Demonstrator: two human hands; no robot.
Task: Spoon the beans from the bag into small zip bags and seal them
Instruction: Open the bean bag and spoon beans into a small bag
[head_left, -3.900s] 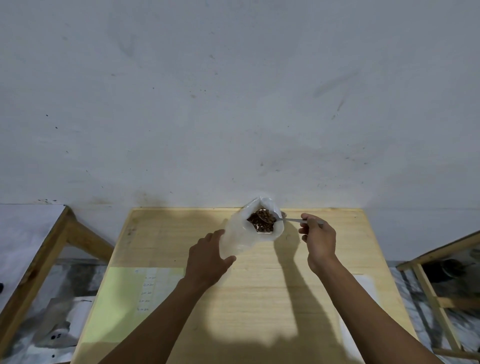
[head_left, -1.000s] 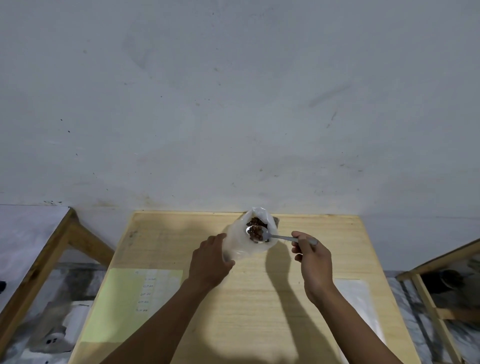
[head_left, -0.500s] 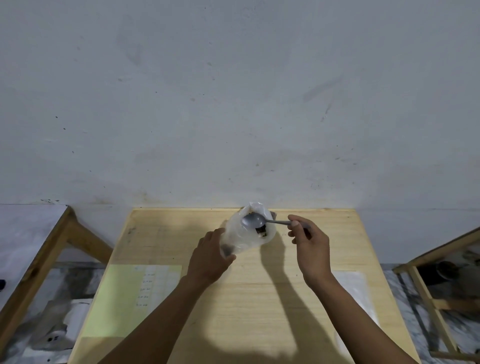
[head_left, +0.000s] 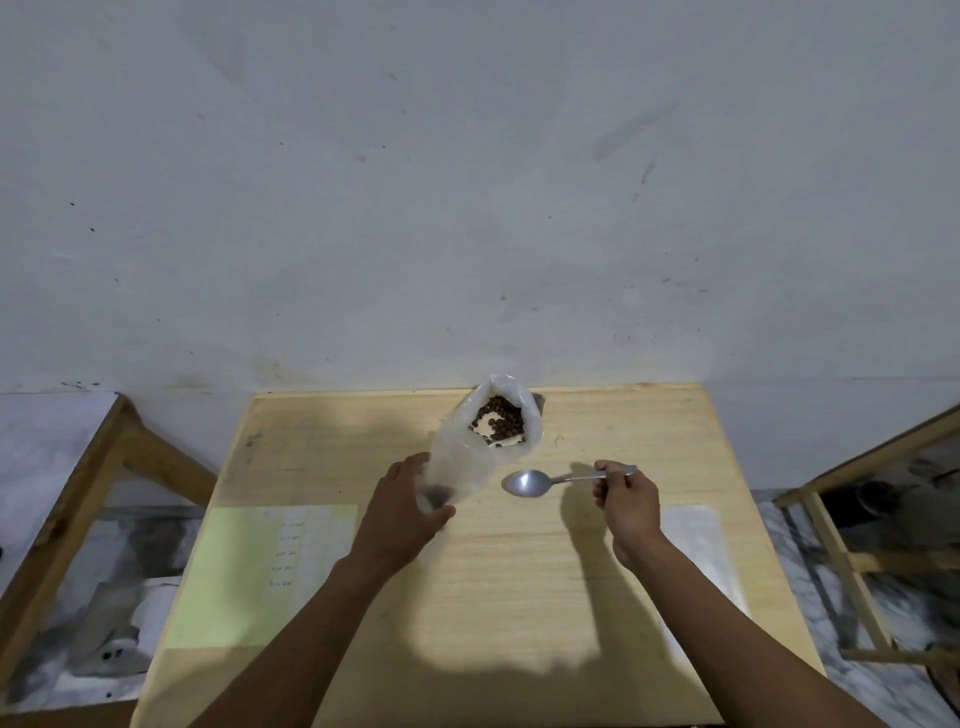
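Spoon (head_left: 524, 483) now out of bag (head_left: 467, 457), bowl empty, pinched in right hand (head_left: 626, 501) fingers; left hand (head_left: 402, 512) fingers wrap the bag's base: scoop delivered, refill next.

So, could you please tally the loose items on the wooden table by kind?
Plastic bag of beans: 1
Spoon: 1
Yellow-green sheet: 1
Clear flat bag, right side: 1
Total: 4
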